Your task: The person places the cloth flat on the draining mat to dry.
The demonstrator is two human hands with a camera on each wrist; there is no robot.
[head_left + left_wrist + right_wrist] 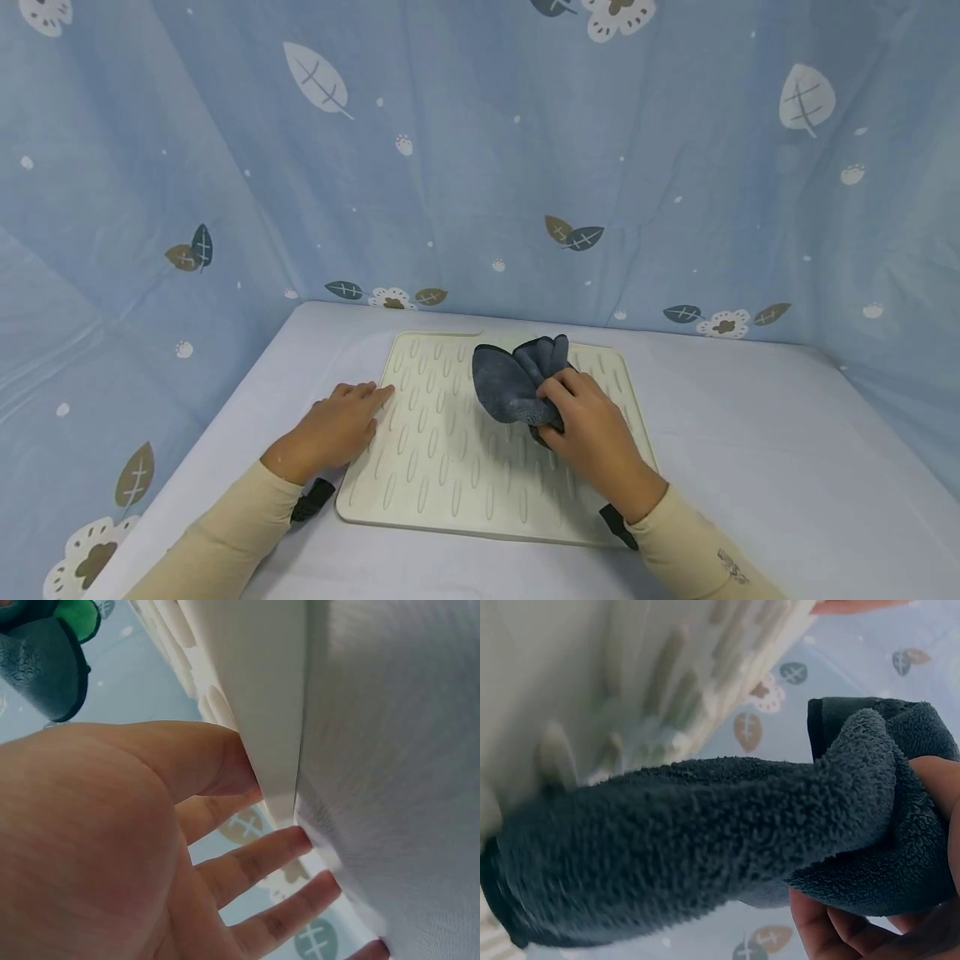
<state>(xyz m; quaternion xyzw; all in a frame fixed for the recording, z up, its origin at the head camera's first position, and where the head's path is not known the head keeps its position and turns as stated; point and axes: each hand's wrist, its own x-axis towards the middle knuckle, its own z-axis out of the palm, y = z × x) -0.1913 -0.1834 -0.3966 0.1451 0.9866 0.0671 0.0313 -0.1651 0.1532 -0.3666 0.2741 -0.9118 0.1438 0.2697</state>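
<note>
A cream mat [450, 467] with raised oval ridges lies flat on the white-covered table. My left hand [341, 427] rests at the mat's left edge, fingers spread, the index finger and thumb touching its rim. In the left wrist view the thumb meets the mat's side [274, 712], and the other fingertips lie near the white cloth. Over the right half of the mat, my right hand [592, 429] grips a bunched dark grey-blue cloth [506, 387]. The right wrist view shows the fluffy cloth [667, 855] pinched between thumb and fingers, one folded end hanging toward the mat.
The white tablecloth [750, 450] spreads around the mat, widest on the right. A blue curtain [480, 167] with leaf and flower prints encloses the back and sides. Dark straps [312, 500] sit at both wrists.
</note>
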